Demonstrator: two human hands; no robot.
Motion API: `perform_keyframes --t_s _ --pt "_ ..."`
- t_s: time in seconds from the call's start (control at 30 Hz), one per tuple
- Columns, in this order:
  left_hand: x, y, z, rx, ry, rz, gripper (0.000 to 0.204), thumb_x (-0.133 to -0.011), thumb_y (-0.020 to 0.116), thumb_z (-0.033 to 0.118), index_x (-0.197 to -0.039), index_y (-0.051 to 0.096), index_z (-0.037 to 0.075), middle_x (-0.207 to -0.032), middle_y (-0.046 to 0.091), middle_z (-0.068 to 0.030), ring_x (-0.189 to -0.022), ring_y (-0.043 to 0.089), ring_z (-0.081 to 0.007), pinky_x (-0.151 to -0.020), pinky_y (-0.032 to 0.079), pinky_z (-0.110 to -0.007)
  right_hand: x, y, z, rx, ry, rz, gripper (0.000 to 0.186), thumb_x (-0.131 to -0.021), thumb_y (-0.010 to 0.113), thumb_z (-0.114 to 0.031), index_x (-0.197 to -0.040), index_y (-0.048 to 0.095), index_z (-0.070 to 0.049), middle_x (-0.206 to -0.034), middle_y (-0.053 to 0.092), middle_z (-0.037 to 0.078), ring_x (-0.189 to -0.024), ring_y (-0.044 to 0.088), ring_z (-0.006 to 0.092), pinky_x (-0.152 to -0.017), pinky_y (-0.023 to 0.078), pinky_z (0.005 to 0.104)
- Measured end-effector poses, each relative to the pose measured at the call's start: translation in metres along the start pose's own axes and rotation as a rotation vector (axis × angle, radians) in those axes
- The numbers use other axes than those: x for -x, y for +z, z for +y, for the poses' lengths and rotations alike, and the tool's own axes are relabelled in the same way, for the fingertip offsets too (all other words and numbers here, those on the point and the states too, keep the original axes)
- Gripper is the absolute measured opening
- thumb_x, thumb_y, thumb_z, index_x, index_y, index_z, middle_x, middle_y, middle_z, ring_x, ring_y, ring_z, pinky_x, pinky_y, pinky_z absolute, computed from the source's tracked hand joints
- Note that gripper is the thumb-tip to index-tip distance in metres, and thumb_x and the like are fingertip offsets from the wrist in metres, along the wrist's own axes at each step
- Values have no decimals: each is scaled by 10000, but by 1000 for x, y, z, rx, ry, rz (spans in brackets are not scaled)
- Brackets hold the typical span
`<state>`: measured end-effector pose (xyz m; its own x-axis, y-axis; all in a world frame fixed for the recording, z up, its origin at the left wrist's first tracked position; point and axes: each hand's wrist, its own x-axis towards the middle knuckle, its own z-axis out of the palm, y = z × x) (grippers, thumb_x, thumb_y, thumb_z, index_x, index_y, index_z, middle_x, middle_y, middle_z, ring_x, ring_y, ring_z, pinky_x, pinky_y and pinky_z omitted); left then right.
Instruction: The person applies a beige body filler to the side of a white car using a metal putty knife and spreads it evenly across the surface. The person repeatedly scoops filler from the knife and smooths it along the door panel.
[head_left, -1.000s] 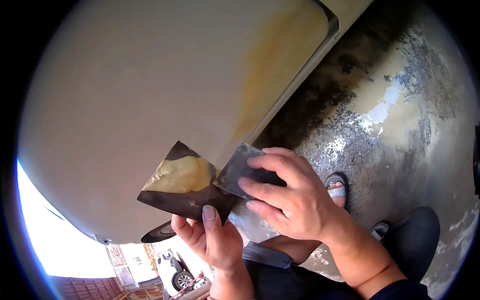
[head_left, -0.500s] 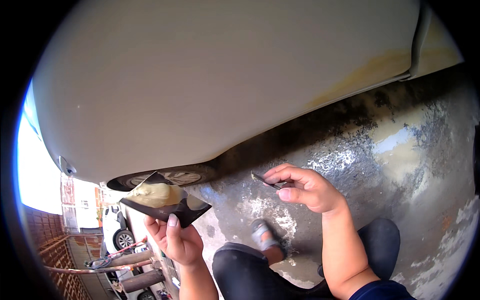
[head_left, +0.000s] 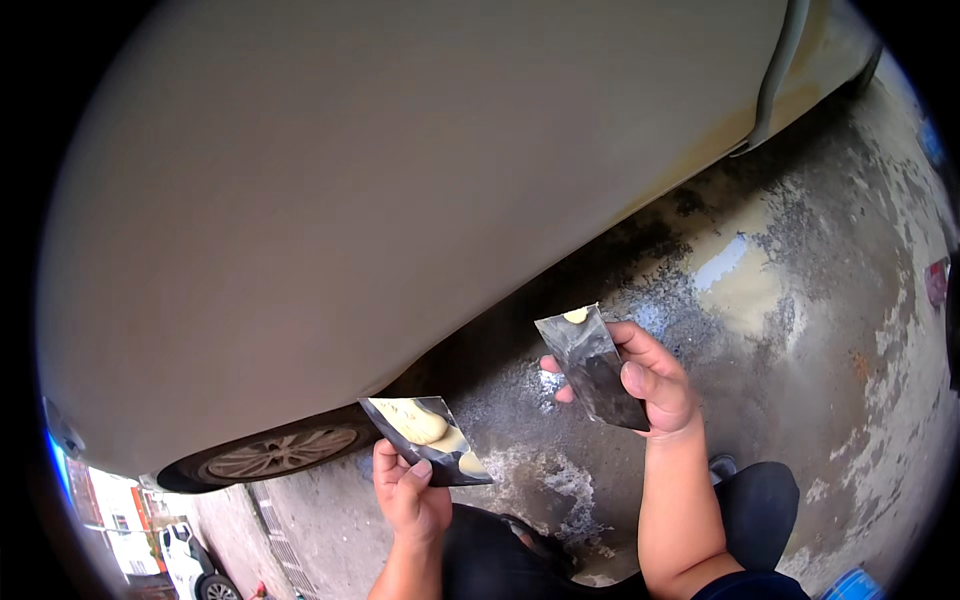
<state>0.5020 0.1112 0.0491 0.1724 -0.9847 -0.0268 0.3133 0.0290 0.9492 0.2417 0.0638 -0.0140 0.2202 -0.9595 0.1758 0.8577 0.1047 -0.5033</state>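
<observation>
My left hand [head_left: 410,500] grips a dark square plate [head_left: 445,472] bearing a cream lump of putty [head_left: 420,425]. My right hand [head_left: 660,395] holds another dark flat spreader [head_left: 590,370], tilted up, with a small cream dab at its top edge; the two plates are apart. Above and behind them is a car's pale body panel [head_left: 300,200], with a yellowish smeared patch [head_left: 700,160] along its lower edge at the right.
Under the panel are a car wheel [head_left: 275,455] and stained concrete floor [head_left: 850,340]. My bent knee [head_left: 765,505] is at the lower right, near a blue container [head_left: 850,590]. A white car [head_left: 182,560] stands behind at lower left. A red object [head_left: 938,280] sits at the right rim.
The two spreaders, touching a second ago, have separated. Since half a second ago, the right one has turned from edge-on to show its face, and the view has shifted.
</observation>
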Motion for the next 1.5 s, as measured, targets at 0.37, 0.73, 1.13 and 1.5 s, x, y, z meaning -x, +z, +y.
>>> perform_keyframes --t_s 0.37,0.73,1.13,1.5 --pt "1 -49 -12 69 -350 -186 329 -743 534 -20 -1071 522 6 -1103 632 -131 -1032 599 -222 -993 432 -361 -32 81 -19 1364 -519 419 400 -952 526 -223 -1273 529 14 -1315 491 155 -1167 524 291 -1001 412 382" --pt "-30 32 29 341 -26 -343 396 -911 572 14 -1272 411 38 -1227 578 -115 -1152 550 -206 -1039 411 -382 18 131 24 815 -452 -74 351 -844 699 -114 -1169 655 12 -1300 526 167 -1147 545 264 -929 462 352" --pt "-41 38 44 228 250 -273 371 -930 533 1 -1277 402 23 -1191 599 -117 -1127 569 -197 -1023 429 -391 18 145 -11 1771 -652 249 302 -768 733 -135 -1061 707 -69 -1216 568 110 -1150 507 357 -942 442 437" --pt "-80 14 40 -88 892 -214 369 -914 488 -51 -1269 416 19 -1257 538 -139 -1149 528 -216 -1033 396 -396 -12 120 2 1926 -539 281 319 -795 691 -153 -1108 675 -93 -1243 545 94 -1182 451 380 -955 385 461"
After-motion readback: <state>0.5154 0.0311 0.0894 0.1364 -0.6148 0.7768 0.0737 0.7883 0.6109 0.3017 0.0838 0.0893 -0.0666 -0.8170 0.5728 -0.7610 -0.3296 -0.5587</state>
